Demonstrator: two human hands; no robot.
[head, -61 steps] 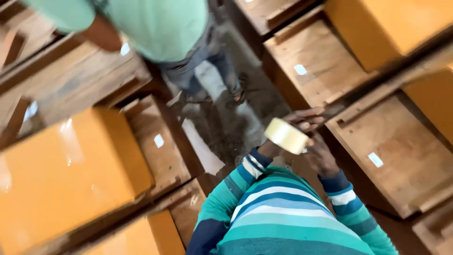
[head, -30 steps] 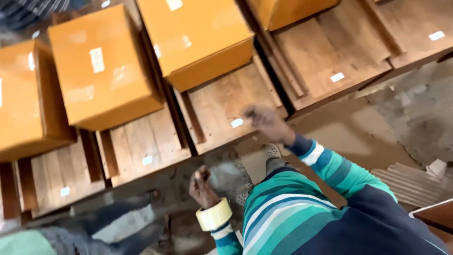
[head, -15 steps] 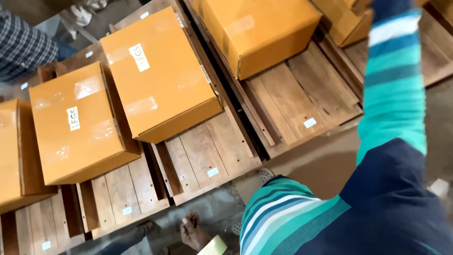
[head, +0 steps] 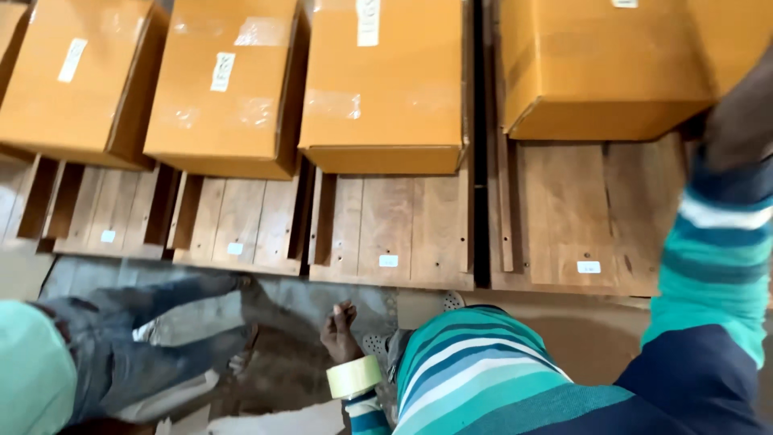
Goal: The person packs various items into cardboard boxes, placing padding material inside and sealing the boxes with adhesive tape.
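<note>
Head view, looking straight down: the right hand (head: 745, 105) reaches up at the right edge of the frame, against the lower right corner of the orange carton (head: 604, 68) that sits at upper right on a wooden pallet (head: 564, 217). Its fingers are out of sight, so I cannot tell how far it is closed or whether it grips the carton. A steady job here would mean a flat palm on the carton's corner and an even pull, I'd judge. The left hand (head: 340, 332) hangs low at bottom centre, fingers loosely curled, empty, with a roll of tape (head: 354, 376) ringed around its wrist. Another person's legs in jeans (head: 137, 338) stand lower left.
</note>
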